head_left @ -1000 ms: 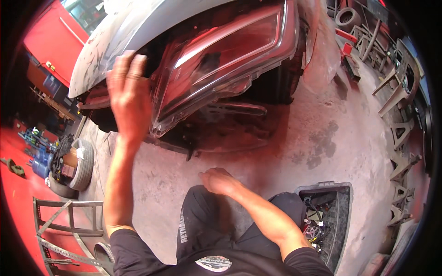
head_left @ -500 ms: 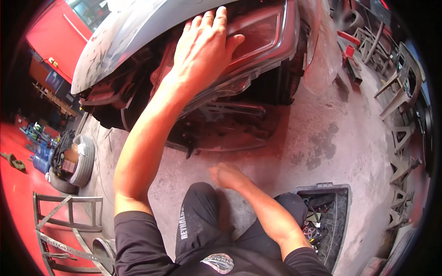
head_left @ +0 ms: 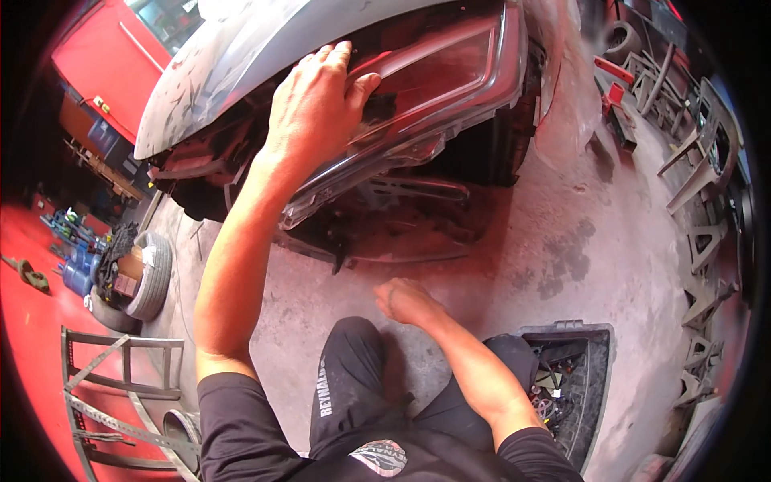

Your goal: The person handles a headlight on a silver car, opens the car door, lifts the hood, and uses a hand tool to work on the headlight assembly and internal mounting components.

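Note:
My left hand (head_left: 316, 100) rests open, fingers stretched and thumb apart, at the upper edge of a car headlight (head_left: 440, 68) with a clear lens, just under the grey hood (head_left: 205, 68). It partly covers the lamp's left part. Dark plastic parts and openings (head_left: 409, 201) show below the lamp. My right hand (head_left: 405, 301) hangs low over the concrete floor (head_left: 554, 249), near my knee, with its fingers curled; whether anything is inside them is hidden.
A black bin (head_left: 594, 377) of wiring and small parts sits by my right leg. A metal frame (head_left: 120, 391), stacked tires (head_left: 152, 285) and blue jugs (head_left: 76, 275) are at the left. Plastic chairs (head_left: 703, 149), metal stands and another tire (head_left: 622, 40) line the right.
My left hand has moved from the headlight's left end up and right onto its upper edge, then slightly back left and down. My right hand has shifted slightly right and up.

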A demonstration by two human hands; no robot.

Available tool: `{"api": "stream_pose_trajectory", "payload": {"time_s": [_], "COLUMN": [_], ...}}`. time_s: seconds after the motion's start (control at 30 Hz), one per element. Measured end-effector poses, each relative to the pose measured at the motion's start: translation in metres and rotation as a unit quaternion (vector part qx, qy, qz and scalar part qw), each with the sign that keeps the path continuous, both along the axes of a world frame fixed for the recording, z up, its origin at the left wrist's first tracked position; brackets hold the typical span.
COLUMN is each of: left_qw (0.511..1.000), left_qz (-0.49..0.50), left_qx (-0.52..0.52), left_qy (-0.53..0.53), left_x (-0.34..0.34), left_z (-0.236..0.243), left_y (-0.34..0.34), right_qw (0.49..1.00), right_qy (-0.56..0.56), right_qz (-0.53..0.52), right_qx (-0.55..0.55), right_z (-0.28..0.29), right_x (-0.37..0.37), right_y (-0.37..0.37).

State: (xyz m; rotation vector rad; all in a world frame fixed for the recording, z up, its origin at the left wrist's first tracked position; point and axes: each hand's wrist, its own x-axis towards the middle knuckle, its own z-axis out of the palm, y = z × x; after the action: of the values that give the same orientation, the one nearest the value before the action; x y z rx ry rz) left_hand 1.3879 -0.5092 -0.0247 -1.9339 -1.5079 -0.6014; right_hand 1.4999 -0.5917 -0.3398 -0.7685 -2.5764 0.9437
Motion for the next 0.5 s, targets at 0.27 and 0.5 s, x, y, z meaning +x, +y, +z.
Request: {"api": "stream_pose_trajectory", "payload": {"time_s": [0.27, 0.5], "left_qw": [0.999, 0.997], "left_qz": [-0.035, -0.066], "left_qx": [0.000, 0.020], "left_qy": [-0.028, 0.018], "left_x": [0.030, 0.019], "left_z": [-0.001, -0.008], "left_y": [0.006, 0.018], "right_qw": [1.000, 0.999], "right_qy": [0.000, -0.040], "right_qz": [-0.020, -0.019], "right_qx": [-0.014, -0.014], "right_z": [0.007, -0.002], "right_x": [0.005, 0.002], "right_y": [0.000, 0.002]}}
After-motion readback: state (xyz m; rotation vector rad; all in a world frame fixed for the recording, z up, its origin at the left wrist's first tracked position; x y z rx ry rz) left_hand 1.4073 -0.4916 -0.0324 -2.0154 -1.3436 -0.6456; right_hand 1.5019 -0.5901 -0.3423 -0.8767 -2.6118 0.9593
